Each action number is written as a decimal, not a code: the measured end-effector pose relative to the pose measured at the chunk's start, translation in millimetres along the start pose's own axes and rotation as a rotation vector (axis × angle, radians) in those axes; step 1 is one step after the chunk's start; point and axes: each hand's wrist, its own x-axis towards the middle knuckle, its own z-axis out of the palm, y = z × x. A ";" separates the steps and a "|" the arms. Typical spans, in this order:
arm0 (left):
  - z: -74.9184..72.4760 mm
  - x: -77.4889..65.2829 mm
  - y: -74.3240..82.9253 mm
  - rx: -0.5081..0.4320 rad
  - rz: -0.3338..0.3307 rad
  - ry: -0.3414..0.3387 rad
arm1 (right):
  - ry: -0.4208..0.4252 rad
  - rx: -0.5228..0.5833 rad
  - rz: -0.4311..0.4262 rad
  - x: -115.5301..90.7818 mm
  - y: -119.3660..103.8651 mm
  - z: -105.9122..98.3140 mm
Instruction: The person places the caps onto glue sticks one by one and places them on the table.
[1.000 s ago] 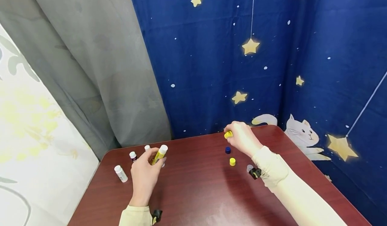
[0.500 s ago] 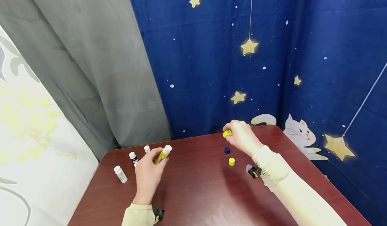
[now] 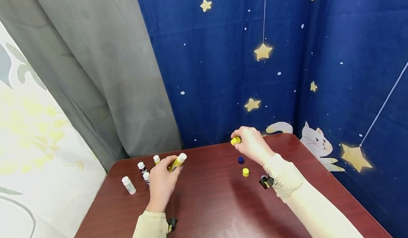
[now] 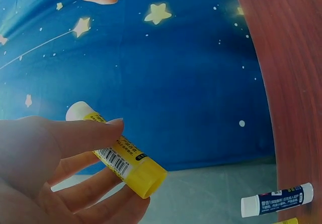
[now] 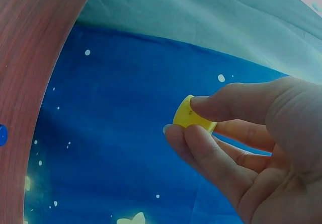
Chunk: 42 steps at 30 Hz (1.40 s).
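A yellow glue stick (image 3: 177, 162) is held between the thumb and fingers of my left hand (image 3: 162, 181), raised above the table. It is tilted, and its white end points up and to the right in the head view. In the left wrist view the label and barcode of the glue stick (image 4: 121, 156) show, with the thumb across it. My right hand (image 3: 254, 143) pinches a yellow cap (image 5: 191, 117) with thumb and fingertips, above the table's far right side. Stick and cap are well apart.
On the red-brown table (image 3: 207, 195) stand a blue cap (image 3: 240, 159) and another yellow cap (image 3: 245, 172). At the left are a white glue stick (image 3: 129, 185), dark-labelled glue sticks (image 3: 142, 167) and a yellow-labelled one (image 3: 156, 159). Curtains (image 3: 223, 71) hang behind the table.
My left hand has carried the yellow glue stick to the right, uncovering a dark-labelled glue stick behind it. The right hand has shifted slightly left with the yellow cap.
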 end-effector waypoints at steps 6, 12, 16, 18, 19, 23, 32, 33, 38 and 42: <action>4.8 -0.5 3.2 0.015 0.005 -0.022 | 0.017 0.002 -0.038 -0.9 -7.0 -2.7; 10.7 -3.2 5.3 0.015 -0.004 -0.048 | 0.008 0.032 -0.052 -2.6 -12.5 -2.1; 14.4 -3.0 5.1 0.024 -0.008 -0.066 | 0.006 0.037 -0.052 -1.7 -15.2 -0.3; 16.2 -2.7 5.6 0.025 -0.004 -0.069 | 0.007 0.035 -0.053 -0.9 -16.3 0.0; 17.1 -2.6 5.8 0.022 -0.001 -0.067 | 0.009 0.035 -0.056 -0.6 -16.9 0.1; 19.7 -1.7 7.3 0.018 0.032 -0.052 | 0.016 0.044 -0.066 0.7 -20.9 0.2; 20.8 0.7 14.1 0.011 0.067 -0.043 | 0.024 0.058 -0.103 4.6 -30.6 3.5; 20.9 0.6 14.8 0.011 0.068 -0.042 | 0.024 0.056 -0.104 5.2 -31.3 4.2; 23.4 0.5 15.7 0.019 0.076 -0.042 | 0.026 0.053 -0.114 5.8 -34.7 7.1; 25.1 0.4 15.2 0.025 0.082 -0.045 | 0.028 0.063 -0.119 4.7 -38.4 8.0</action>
